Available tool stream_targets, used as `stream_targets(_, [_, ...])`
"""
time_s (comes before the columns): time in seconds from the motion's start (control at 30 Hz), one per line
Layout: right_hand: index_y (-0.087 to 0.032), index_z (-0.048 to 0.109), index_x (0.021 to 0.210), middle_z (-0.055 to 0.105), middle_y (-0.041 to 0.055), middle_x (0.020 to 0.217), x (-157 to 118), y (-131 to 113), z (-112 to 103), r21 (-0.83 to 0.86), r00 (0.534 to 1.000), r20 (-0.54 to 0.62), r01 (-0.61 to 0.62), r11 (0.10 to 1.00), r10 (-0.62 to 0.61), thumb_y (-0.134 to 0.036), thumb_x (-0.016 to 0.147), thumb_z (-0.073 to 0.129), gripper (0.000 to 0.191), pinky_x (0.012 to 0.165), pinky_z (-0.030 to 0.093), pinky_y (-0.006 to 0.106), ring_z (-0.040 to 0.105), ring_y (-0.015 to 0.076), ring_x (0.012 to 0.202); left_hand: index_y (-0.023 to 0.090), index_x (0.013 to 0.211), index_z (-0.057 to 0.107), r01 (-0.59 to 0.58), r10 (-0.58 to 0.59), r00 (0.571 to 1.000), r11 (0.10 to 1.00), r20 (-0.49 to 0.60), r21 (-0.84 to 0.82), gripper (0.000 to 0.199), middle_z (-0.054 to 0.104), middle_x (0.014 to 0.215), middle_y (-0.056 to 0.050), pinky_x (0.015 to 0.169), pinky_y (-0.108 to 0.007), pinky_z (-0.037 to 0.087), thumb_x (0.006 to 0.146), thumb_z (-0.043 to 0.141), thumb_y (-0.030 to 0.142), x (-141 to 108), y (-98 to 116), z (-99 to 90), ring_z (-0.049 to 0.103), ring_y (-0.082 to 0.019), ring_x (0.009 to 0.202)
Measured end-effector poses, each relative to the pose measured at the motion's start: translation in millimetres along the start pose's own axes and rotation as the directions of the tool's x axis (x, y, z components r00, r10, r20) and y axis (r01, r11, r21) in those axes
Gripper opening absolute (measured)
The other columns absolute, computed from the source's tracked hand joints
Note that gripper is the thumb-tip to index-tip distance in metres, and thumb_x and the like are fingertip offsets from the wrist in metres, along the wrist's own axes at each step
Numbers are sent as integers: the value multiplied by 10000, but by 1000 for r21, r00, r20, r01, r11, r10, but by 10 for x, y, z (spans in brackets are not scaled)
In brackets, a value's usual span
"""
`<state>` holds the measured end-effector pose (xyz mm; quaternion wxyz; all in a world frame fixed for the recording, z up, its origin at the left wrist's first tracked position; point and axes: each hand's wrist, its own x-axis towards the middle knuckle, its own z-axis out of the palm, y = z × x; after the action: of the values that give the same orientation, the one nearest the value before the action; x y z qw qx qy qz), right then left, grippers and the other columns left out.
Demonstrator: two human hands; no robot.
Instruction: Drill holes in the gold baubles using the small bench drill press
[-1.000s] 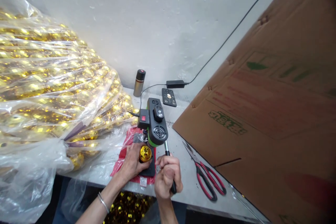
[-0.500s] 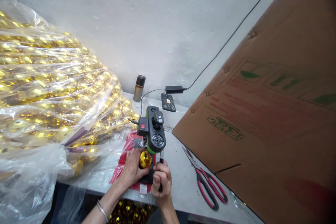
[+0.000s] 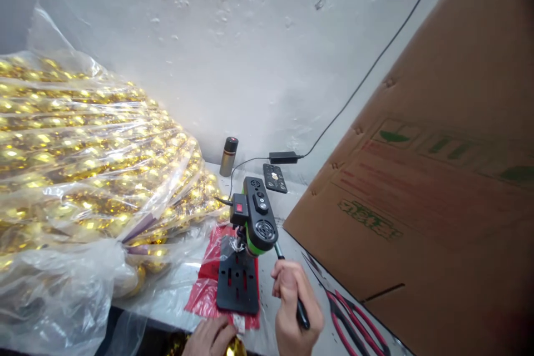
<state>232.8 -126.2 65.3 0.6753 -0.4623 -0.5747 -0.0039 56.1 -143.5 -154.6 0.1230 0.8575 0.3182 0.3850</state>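
A small black and green bench drill press stands on the table, its slotted black base plate bare. My right hand is wrapped around the black-handled lever at the press's right side. At the bottom edge of the view, in front of the base plate, my left hand has its fingers curled on a shiny gold ball. The lower parts of that hand and ball are cut off by the frame. Red plastic lies beneath the press.
A large clear bag of gold balls fills the left side. A cardboard box leans in from the right, with red-handled scissors beside it. Behind the press are a spray can, a dark phone-like slab and a power adapter.
My left hand has drawn the gold ball off the press base, toward the table's front edge. My right hand stays on the lever. The view has shifted, so things sit lower and farther right.
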Motion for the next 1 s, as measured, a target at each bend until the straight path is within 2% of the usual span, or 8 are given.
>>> stream_targets(0.1, [-213,561,788,557,-25,712,-50,26,38,24,999,-41,2,1000,-1,-159,1071,472,301,487,412,203,499,84,525,297,1441,621,32,-33,999,992,2,125,419,799,1230,-111,909,-353,668,1030,610,378,86,-123,-135,788,-269,1087])
stream_targets(0.2, [-215,540,768,547,-24,709,-66,38,41,32,999,-46,-3,999,5,-155,1065,480,309,500,420,199,506,89,543,220,1377,660,207,-189,978,941,-94,269,373,767,1298,-134,1025,-422,621,1078,448,284,664,-292,-437,733,-272,1204])
stream_targets(0.33, [-212,546,769,562,-11,728,-123,100,0,31,1000,-4,-1,1000,1,-149,1056,483,301,509,417,209,510,99,557,139,1173,749,484,-557,829,664,-56,570,369,788,1192,-169,996,-429,589,994,430,97,1445,-554,-842,740,-299,1131])
stream_targets(0.5, [-208,553,782,568,1,744,-212,192,-17,39,1000,22,-23,999,22,-149,1053,484,286,518,410,226,507,109,562,75,1350,660,543,-655,752,556,-70,629,522,790,1108,-206,983,-440,560,891,430,-22,1681,-781,-1063,744,-334,1096])
stream_targets(0.6, [-209,548,786,561,-2,741,-225,189,1,40,999,15,-41,998,41,-155,1058,485,284,524,418,224,510,109,566,113,1401,621,547,-676,735,556,-42,626,501,799,1105,-179,975,-422,562,943,433,33,1700,-850,-1075,755,-318,1071])
stream_targets(0.7, [-211,550,787,553,-10,734,-208,144,26,41,999,-7,-39,998,39,-161,1064,483,290,510,417,213,502,101,555,114,1391,619,528,-657,754,605,-1,596,461,762,1262,-214,1019,-436,554,951,488,69,1770,-918,-1074,736,-334,1158])
stream_targets(0.87, [-208,569,782,545,-20,728,-187,93,65,46,998,-42,-41,998,43,-186,1075,479,307,501,424,202,503,90,542,133,1234,692,483,-599,794,724,101,493,279,791,1206,-176,1055,-416,539,988,583,207,1865,-1065,-1061,729,-343,1181])
stream_targets(1.0, [-208,574,787,535,-27,722,-200,98,77,52,996,-58,-68,996,71,-211,1081,478,310,493,422,199,495,84,526,157,1336,649,476,-559,818,790,137,387,426,779,1259,-133,1068,-391,521,912,628,145,1905,-1137,-966,704,-328,1230])
